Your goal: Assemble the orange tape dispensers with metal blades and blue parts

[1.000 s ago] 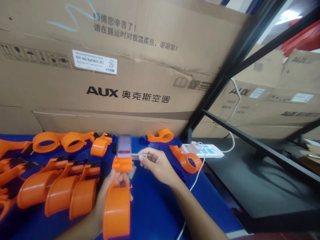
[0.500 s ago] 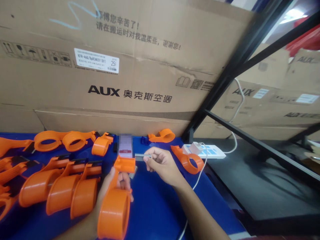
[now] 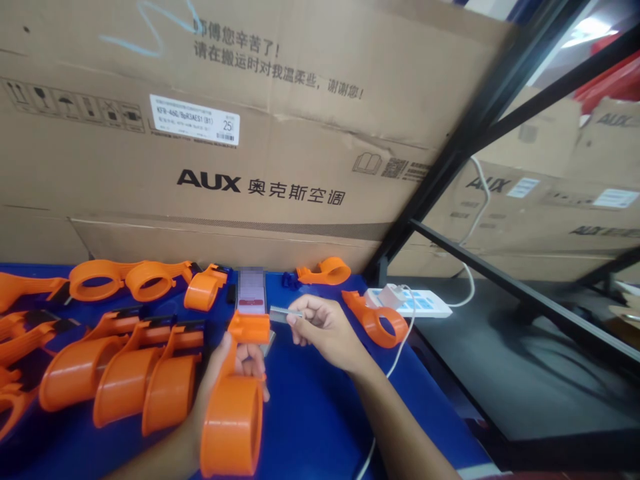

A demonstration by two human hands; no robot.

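My left hand (image 3: 253,363) is closed around the neck of an orange tape dispenser (image 3: 231,427), its wide ring hanging toward me. Between the thumb and fingers of my right hand (image 3: 320,330) is a small metal serrated blade (image 3: 283,314), its toothed edge facing up. The blade's left end is close to the dispenser's orange head; I cannot tell whether they touch. Just behind the dispenser's head lies a phone (image 3: 251,293) with its screen lit. A greyish flat piece (image 3: 269,343) is partly hidden behind the dispenser.
Several orange tape dispensers (image 3: 167,393) with dark ends crowd the left of the blue table (image 3: 310,427). Another dispenser (image 3: 330,271) lies at the back, one more (image 3: 385,327) by a white power strip (image 3: 425,303). A white cable (image 3: 395,367) crosses the table. Cardboard boxes (image 3: 280,147) stand behind.
The dispenser's ring has swung slightly to the right in my left hand. The blade in my right hand has tilted a little; otherwise both hands stay nearly in place.
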